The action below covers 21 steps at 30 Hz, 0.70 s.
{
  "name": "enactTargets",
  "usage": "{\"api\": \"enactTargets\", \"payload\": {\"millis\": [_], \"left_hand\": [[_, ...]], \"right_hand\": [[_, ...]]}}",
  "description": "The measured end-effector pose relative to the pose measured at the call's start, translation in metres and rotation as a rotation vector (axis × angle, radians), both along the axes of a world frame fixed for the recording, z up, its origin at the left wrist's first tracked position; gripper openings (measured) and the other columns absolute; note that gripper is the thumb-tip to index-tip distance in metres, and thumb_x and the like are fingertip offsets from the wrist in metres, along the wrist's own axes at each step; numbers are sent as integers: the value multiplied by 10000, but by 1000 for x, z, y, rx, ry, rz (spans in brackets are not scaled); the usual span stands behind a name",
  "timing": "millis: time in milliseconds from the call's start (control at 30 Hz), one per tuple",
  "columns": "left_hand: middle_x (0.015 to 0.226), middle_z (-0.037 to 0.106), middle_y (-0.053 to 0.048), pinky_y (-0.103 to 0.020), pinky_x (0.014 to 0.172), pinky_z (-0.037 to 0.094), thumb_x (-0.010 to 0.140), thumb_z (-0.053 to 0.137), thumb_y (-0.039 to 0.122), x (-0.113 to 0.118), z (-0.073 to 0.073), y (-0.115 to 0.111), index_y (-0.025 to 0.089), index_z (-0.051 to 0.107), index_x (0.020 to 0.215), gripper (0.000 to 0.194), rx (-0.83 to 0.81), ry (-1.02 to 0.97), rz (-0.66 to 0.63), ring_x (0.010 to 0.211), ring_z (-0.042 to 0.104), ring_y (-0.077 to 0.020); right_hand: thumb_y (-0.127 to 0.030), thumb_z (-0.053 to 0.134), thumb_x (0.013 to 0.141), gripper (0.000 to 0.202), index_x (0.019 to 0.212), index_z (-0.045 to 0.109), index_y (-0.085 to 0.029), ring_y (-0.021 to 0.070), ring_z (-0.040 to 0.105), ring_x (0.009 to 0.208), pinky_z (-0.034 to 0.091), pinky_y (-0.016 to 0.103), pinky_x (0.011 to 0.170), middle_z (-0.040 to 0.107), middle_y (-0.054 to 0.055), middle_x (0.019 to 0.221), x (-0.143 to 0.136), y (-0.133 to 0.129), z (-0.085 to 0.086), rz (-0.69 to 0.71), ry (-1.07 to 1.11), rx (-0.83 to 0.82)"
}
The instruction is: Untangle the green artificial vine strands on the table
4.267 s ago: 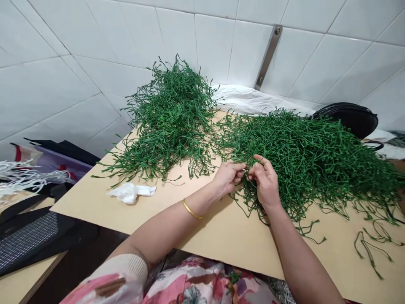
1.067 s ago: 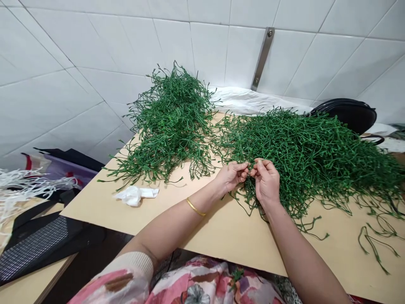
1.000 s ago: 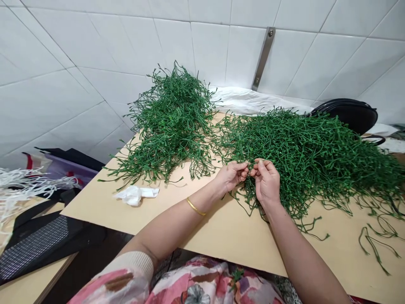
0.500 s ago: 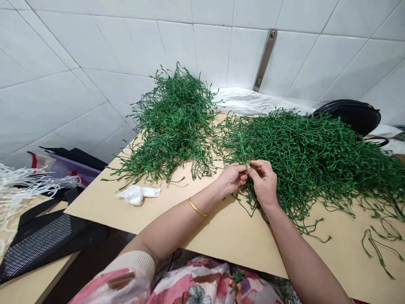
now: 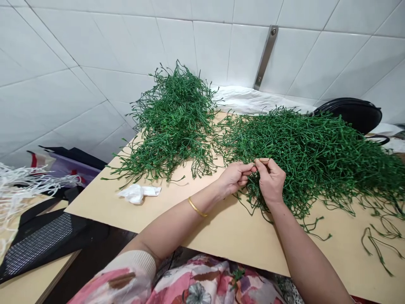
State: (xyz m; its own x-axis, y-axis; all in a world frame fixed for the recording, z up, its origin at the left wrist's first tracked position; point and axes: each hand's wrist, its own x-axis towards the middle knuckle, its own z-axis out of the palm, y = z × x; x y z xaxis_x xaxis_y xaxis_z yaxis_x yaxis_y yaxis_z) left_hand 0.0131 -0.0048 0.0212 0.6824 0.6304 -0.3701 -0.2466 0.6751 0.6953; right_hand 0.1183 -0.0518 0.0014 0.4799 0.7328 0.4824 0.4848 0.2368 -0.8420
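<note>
Centrally, a person's two bare hands meet at the near left edge of a large heap of green strands [image 5: 310, 156], over a pale tan tabletop [image 5: 171, 211]. The left hand [image 5: 234, 178] and the right hand [image 5: 272, 180] reach in from below, fingertips just beside each other. Each pinches with thumb and forefinger on what appears to be a bit of green strand; the fingers hide most of it, so its shape cannot be told.

The heap spreads behind the hands and far to the right, with a few strands trailing beneath them. A second, taller green pile [image 5: 177, 118] stands beyond the left hand, near the white tiled wall [image 5: 104, 38]. Several loose green pieces [image 5: 376, 249] lie apart at the far right.

A crumpled white tissue [image 5: 136, 194] rests left of the left forearm, which wears a gold bangle [image 5: 196, 207]. Behind the heap are a white sheet [image 5: 253, 99] and a rounded black case [image 5: 351, 114]; above, a metal bracket [image 5: 266, 57] is fixed to the wall. At the far left, white strands [image 5: 25, 183] lie near a black mesh item [image 5: 41, 238].
</note>
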Motion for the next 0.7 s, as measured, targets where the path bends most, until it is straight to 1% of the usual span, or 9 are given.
{"api": "enactTargets", "payload": {"millis": [167,300,367,400,500,567,633,700], "left_hand": [[420,227,96,-147,336,80,700,599,193,0,-1,1,78,556,573,177,-1,-66,-25,324,140,12],[429,245,90,-138,334,118,687,617,179,1,-1,0,77,562,571,164,2,-121,-30,338,147,13],[431,254,87,-133,334,133,697,612,183,2,-2,-1,75,562,576,170,-4,-131,-10,338,157,13],[433,257,86,-132,333,137,704,607,186,3,-3,-2,74,562,582,172,-14,-133,3,337,161,13],[440,264,83,-129,323,144,739,569,185,5,-3,-4,68,560,605,178,-89,-147,17,330,174,9],[447,281,77,-129,318,158,770,525,179,5,-3,-4,70,554,619,189,-167,-171,7,326,190,3],[452,299,70,-128,316,177,793,487,172,5,-3,-5,75,551,635,196,-234,-202,2,324,203,-1],[455,319,65,-125,315,186,801,472,166,5,-4,-6,76,553,648,194,-259,-226,9,326,204,-2]], "right_hand": [[-297,625,710,146,655,566,-176,89,487,562,406,239,588,542,-39,605,-2,6,5,124,416,66],[-313,640,685,172,654,534,-181,79,476,548,410,237,586,518,-44,612,-6,8,8,191,623,51],[-320,626,697,170,673,526,-184,77,467,546,410,235,586,510,-46,619,-8,7,8,170,631,57],[-320,616,709,162,689,527,-187,78,469,555,411,235,592,513,-44,630,-9,7,7,141,594,62],[-308,592,741,128,730,546,-190,90,496,629,421,244,654,544,-26,705,-13,4,6,41,385,74],[-301,591,742,118,739,558,-188,98,512,676,422,251,687,563,-13,747,-16,3,6,19,342,85],[-306,608,721,131,728,553,-186,99,519,688,424,250,680,570,-10,755,-20,2,7,38,467,93],[-315,635,684,167,710,531,-186,90,513,660,421,241,649,564,-18,741,-22,2,9,85,673,79]]}}
